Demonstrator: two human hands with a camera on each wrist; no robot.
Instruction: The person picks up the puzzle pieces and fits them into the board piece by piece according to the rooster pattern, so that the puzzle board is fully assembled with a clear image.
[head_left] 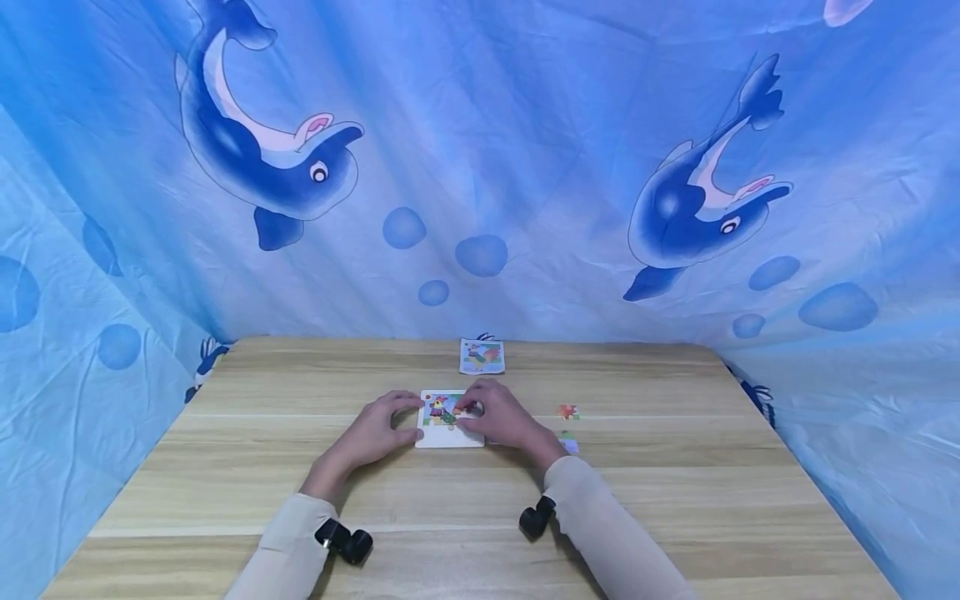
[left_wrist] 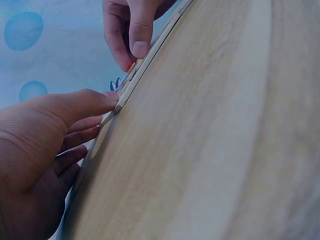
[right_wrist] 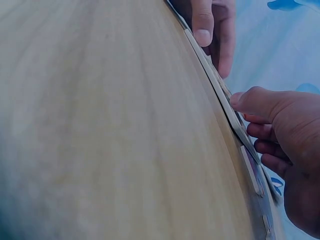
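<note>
A square white-framed jigsaw puzzle board (head_left: 448, 442) lies on the table, partly filled with pieces showing a colourful rooster. My left hand (head_left: 380, 429) holds the board's left side, thumb near the front corner and fingers toward the back one. Over the board's right part, my right hand (head_left: 504, 417) pinches an orange-red puzzle piece (left_wrist: 132, 66) between thumb and fingers, close on the board's surface. Most of that piece is hidden by the fingertips. In the right wrist view, the right thumb (right_wrist: 240, 100) is right at the board's upper face.
Behind the board lies a picture card (head_left: 482, 357) with a similar rooster. Loose puzzle pieces lie to the right: a red one (head_left: 568, 412), and more (head_left: 570, 444) partly hidden by the right wrist. A blue dolphin-print curtain (head_left: 480, 167) hangs behind the wooden table (head_left: 675, 467).
</note>
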